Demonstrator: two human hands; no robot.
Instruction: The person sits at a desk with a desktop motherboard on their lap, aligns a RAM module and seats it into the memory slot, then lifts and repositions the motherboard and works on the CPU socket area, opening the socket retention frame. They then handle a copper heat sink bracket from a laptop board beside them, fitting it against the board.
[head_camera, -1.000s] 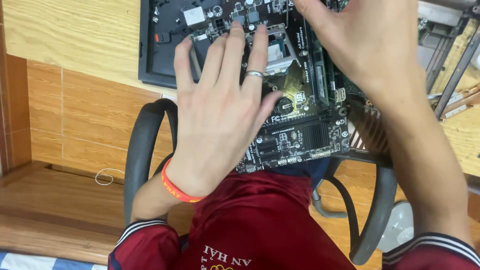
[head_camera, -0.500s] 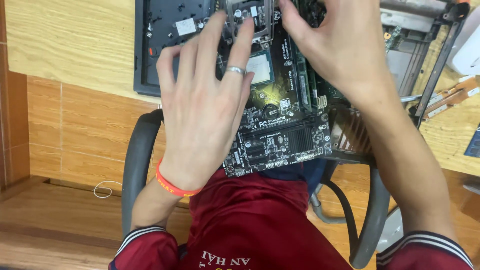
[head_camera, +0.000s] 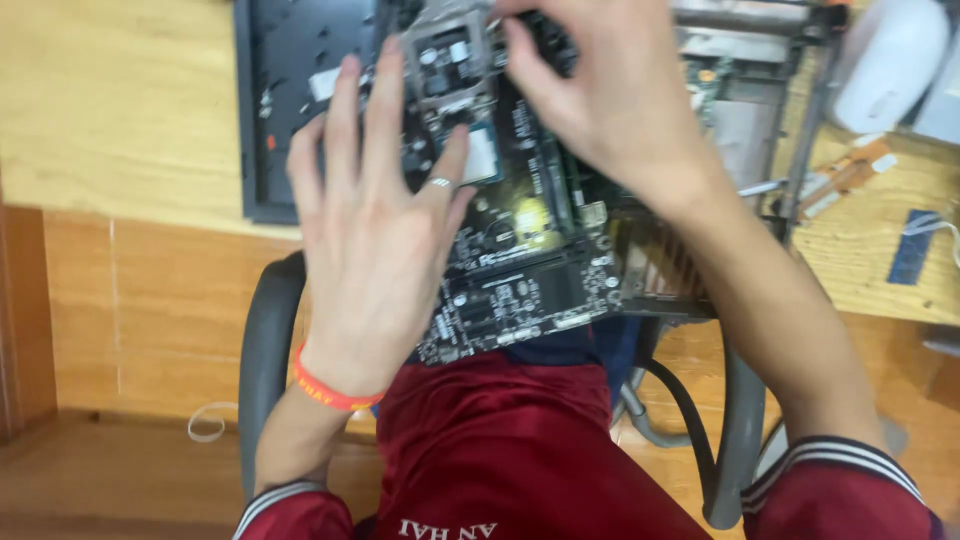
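Observation:
A black motherboard (head_camera: 530, 290) lies tilted between my lap and the desk edge. My left hand (head_camera: 375, 240) rests flat on its left half with the fingers spread; it wears a ring and an orange wristband. My right hand (head_camera: 610, 90) reaches in from the upper right. Its fingertips pinch the top of the socket's metal cover plate (head_camera: 445, 50), which stands raised. Below the plate a silver square processor chip (head_camera: 483, 155) shows in its socket, partly hidden by my left ring finger.
A black metal panel (head_camera: 285, 90) lies on the wooden desk (head_camera: 120, 100) under the board's far end. A metal case frame (head_camera: 760, 100), a white device (head_camera: 890, 60) and a blue strip (head_camera: 912, 245) sit to the right. Grey chair armrests (head_camera: 265, 370) flank my lap.
The metal cover plate has swung up off the socket, leaving the chip uncovered. My left hand has slid down the board and spread its fingers; my right hand stays at the plate.

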